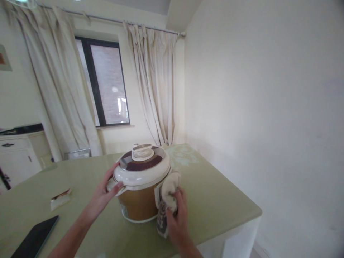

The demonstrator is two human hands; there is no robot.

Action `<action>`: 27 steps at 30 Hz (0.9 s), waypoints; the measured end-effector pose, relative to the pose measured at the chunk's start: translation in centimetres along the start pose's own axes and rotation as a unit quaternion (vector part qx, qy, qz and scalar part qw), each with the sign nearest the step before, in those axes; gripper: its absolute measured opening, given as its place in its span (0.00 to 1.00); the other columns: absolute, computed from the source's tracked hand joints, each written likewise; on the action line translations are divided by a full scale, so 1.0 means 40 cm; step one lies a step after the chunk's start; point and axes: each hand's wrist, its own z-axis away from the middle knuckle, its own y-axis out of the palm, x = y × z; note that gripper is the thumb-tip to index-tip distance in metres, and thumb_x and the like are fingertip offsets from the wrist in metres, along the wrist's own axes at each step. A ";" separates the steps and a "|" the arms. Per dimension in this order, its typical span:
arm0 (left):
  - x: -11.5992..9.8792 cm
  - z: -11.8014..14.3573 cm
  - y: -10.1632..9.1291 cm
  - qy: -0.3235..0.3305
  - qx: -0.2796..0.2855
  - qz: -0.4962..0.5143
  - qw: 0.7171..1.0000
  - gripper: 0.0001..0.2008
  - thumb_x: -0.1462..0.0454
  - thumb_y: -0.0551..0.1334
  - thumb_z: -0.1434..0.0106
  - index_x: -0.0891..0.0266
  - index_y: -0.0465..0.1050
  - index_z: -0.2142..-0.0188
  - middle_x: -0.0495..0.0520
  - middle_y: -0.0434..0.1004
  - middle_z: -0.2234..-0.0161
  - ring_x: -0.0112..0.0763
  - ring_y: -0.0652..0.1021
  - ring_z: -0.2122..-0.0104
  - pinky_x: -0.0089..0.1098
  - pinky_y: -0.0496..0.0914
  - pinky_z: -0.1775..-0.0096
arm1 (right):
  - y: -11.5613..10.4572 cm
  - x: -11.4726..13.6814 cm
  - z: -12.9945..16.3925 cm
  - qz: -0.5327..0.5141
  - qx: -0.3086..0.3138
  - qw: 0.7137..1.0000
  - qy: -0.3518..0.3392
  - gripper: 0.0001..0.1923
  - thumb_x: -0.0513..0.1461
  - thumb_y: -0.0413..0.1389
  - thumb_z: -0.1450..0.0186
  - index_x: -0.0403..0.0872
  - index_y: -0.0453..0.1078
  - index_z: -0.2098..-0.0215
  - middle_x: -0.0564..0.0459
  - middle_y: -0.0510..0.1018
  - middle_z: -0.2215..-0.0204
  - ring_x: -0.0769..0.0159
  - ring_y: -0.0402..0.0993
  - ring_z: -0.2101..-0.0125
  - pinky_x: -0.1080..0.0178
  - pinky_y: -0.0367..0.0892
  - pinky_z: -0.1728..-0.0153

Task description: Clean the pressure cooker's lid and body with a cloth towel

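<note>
Leftmost, a white wooden cabinet (pixel 18 152) stands beyond a pale green tabletop (pixel 212 204), on which lie a flat, dark rectangular slab (pixel 36 234) and, farther back, a small whitish packet with a reddish-brown edge (pixel 59 200). Next comes the left hand (pixel 109 188), grasping the side handle of a round cooker with a brown body and glossy white rim (pixel 138 202); its thumb lies in front, its fingers reach up along the rim. That cooker sits upright on the tabletop between the two hands, its dark-and-white lid (pixel 143 157) on and closed. Against its right side, by a pale protruding panel (pixel 157 195), is a bunched cream cloth with a dark patterned part (pixel 170 190), pinched between thumb and fingers of the right hand (pixel 177 215). By my judgement the work is under way, with the cloth at this one side; which parts are done, and how much is left, I cannot tell, since the cooker's far side is hidden.
</note>
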 end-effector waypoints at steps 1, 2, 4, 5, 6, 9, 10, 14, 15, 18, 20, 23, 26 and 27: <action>0.006 -0.016 -0.012 0.001 0.013 0.006 1.000 0.46 0.41 0.65 0.38 0.59 0.59 0.27 0.64 0.68 0.31 0.54 0.71 0.34 0.54 0.66 0.34 | 0.020 0.032 0.021 0.030 0.016 0.997 -0.076 0.28 0.48 0.57 0.34 0.59 0.70 0.36 0.45 0.66 0.31 0.40 0.65 0.34 0.37 0.64 0.37; 0.009 -0.029 -0.020 0.003 0.022 0.009 1.000 0.47 0.41 0.66 0.39 0.59 0.59 0.27 0.65 0.68 0.31 0.54 0.72 0.34 0.53 0.67 0.35 | 0.040 0.064 0.031 0.065 0.056 0.985 -0.149 0.29 0.48 0.59 0.36 0.60 0.70 0.36 0.47 0.64 0.29 0.39 0.63 0.33 0.35 0.62 0.37; 0.006 -0.036 -0.026 0.001 0.029 0.004 1.000 0.46 0.41 0.65 0.38 0.58 0.58 0.27 0.64 0.67 0.30 0.53 0.71 0.33 0.53 0.67 0.35 | 0.075 0.122 0.022 0.133 0.132 0.946 -0.266 0.30 0.47 0.61 0.35 0.63 0.69 0.35 0.52 0.63 0.28 0.42 0.62 0.33 0.37 0.59 0.36; 0.000 -0.027 -0.025 -0.005 0.017 -0.004 1.000 0.45 0.41 0.64 0.37 0.57 0.58 0.27 0.62 0.67 0.30 0.53 0.70 0.33 0.53 0.67 0.34 | 0.086 0.145 0.008 0.162 0.165 0.923 -0.306 0.29 0.47 0.60 0.34 0.63 0.68 0.35 0.54 0.63 0.28 0.46 0.62 0.32 0.39 0.58 0.35; -0.008 -0.007 -0.021 -0.010 -0.008 -0.014 1.000 0.43 0.42 0.63 0.35 0.55 0.58 0.27 0.61 0.65 0.29 0.52 0.69 0.32 0.53 0.66 0.34 | 0.091 0.162 -0.007 0.186 0.190 0.905 -0.333 0.27 0.46 0.59 0.32 0.62 0.67 0.34 0.55 0.63 0.27 0.49 0.61 0.32 0.42 0.58 0.35; -0.038 0.106 0.015 0.017 -0.158 -0.069 0.985 0.35 0.46 0.58 0.29 0.55 0.59 0.28 0.61 0.63 0.29 0.50 0.68 0.32 0.55 0.63 0.32 | 0.074 0.199 -0.045 0.220 0.234 0.878 -0.356 0.24 0.49 0.55 0.28 0.59 0.66 0.35 0.55 0.63 0.27 0.53 0.59 0.31 0.44 0.56 0.35; -0.048 0.153 0.036 0.046 -0.214 -0.104 0.970 0.33 0.48 0.57 0.28 0.55 0.60 0.29 0.62 0.65 0.30 0.51 0.68 0.33 0.57 0.63 0.33 | 0.061 0.212 -0.054 0.218 0.243 0.877 -0.353 0.24 0.52 0.54 0.28 0.59 0.67 0.36 0.54 0.63 0.27 0.52 0.59 0.31 0.44 0.56 0.35; -0.071 0.284 0.158 0.151 -0.218 -0.163 0.951 0.29 0.53 0.49 0.25 0.57 0.60 0.29 0.66 0.68 0.34 0.53 0.69 0.35 0.61 0.60 0.34 | -0.003 0.297 -0.109 0.166 0.304 0.876 -0.336 0.25 0.52 0.57 0.31 0.59 0.68 0.38 0.51 0.72 0.34 0.50 0.67 0.39 0.46 0.59 0.38; -0.075 0.293 0.190 0.135 -0.218 -0.150 0.955 0.29 0.54 0.46 0.24 0.58 0.57 0.27 0.67 0.64 0.32 0.53 0.67 0.33 0.61 0.60 0.33 | -0.015 0.322 -0.138 0.143 0.326 0.874 -0.331 0.24 0.48 0.56 0.31 0.58 0.68 0.37 0.51 0.75 0.38 0.53 0.70 0.42 0.50 0.62 0.39; -0.080 0.280 0.269 0.081 -0.230 -0.135 0.960 0.33 0.55 0.47 0.23 0.59 0.44 0.23 0.69 0.50 0.26 0.54 0.58 0.28 0.60 0.58 0.32 | -0.025 0.385 -0.273 0.071 0.334 0.894 -0.292 0.24 0.35 0.51 0.30 0.52 0.66 0.37 0.52 0.80 0.47 0.62 0.76 0.50 0.61 0.67 0.45; -0.075 0.265 0.301 0.080 -0.236 -0.165 0.954 0.40 0.53 0.55 0.26 0.59 0.37 0.22 0.71 0.44 0.24 0.57 0.53 0.26 0.61 0.57 0.31 | -0.005 0.400 -0.394 0.075 0.275 0.921 -0.266 0.20 0.34 0.50 0.28 0.50 0.67 0.39 0.51 0.80 0.47 0.63 0.76 0.49 0.62 0.67 0.45; -0.061 0.268 0.328 0.080 -0.257 -0.223 0.937 0.46 0.53 0.60 0.28 0.57 0.34 0.22 0.73 0.42 0.24 0.62 0.52 0.26 0.65 0.57 0.33 | 0.054 0.379 -0.567 0.153 0.272 0.914 -0.258 0.21 0.44 0.56 0.25 0.49 0.68 0.36 0.45 0.76 0.41 0.56 0.72 0.41 0.56 0.64 0.40; -0.055 0.288 0.344 0.061 -0.276 -0.259 0.923 0.42 0.55 0.59 0.27 0.56 0.37 0.22 0.75 0.45 0.26 0.65 0.54 0.27 0.70 0.55 0.34 | 0.119 0.328 -0.660 0.212 0.377 0.871 -0.235 0.25 0.51 0.59 0.27 0.46 0.73 0.38 0.41 0.77 0.43 0.53 0.73 0.42 0.57 0.64 0.41; -0.057 0.292 0.348 0.054 -0.274 -0.261 0.924 0.42 0.55 0.58 0.27 0.56 0.37 0.22 0.76 0.47 0.26 0.65 0.55 0.28 0.71 0.55 0.34 | 0.135 0.312 -0.669 0.226 0.397 0.858 -0.235 0.25 0.52 0.59 0.27 0.46 0.74 0.39 0.42 0.79 0.45 0.53 0.75 0.44 0.58 0.65 0.43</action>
